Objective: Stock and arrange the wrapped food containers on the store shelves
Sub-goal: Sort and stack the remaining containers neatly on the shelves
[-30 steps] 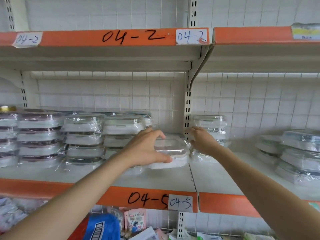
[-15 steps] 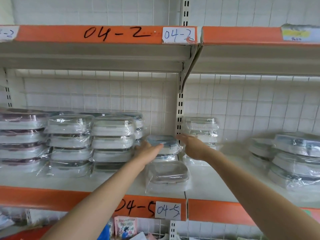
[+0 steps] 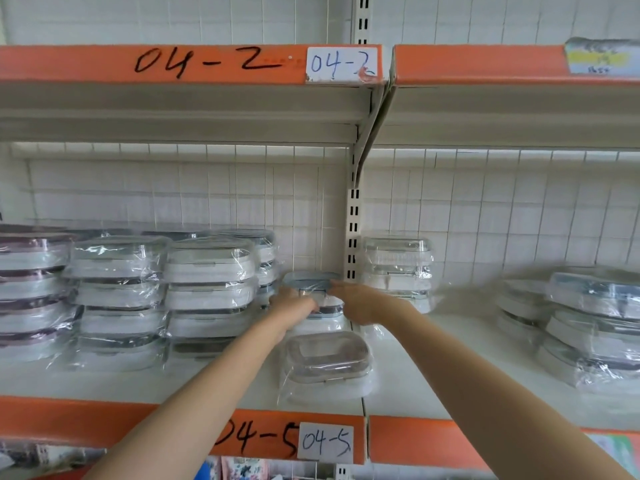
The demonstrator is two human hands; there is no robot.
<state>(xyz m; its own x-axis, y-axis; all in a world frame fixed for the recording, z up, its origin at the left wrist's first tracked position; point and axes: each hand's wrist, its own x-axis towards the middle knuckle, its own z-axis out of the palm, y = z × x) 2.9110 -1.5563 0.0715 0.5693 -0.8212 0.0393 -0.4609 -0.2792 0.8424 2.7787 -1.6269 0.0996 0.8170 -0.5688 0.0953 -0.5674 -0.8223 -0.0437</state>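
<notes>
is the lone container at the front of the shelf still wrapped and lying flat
Wrapped and flat. The front container rests lid-up on the shelf, with crinkled clear film around it. Neither hand touches it.

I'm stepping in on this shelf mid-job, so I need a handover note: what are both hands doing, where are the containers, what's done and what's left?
Left hand and right hand: both hold the blue-lidded container on top of a short stack at the back, beside the upright.
Done: full stacks fill the left of the shelf.
Left: settle this container, then stack the loose container lying alone at the front. The stacks on the right are blurred and look uneven.
</notes>
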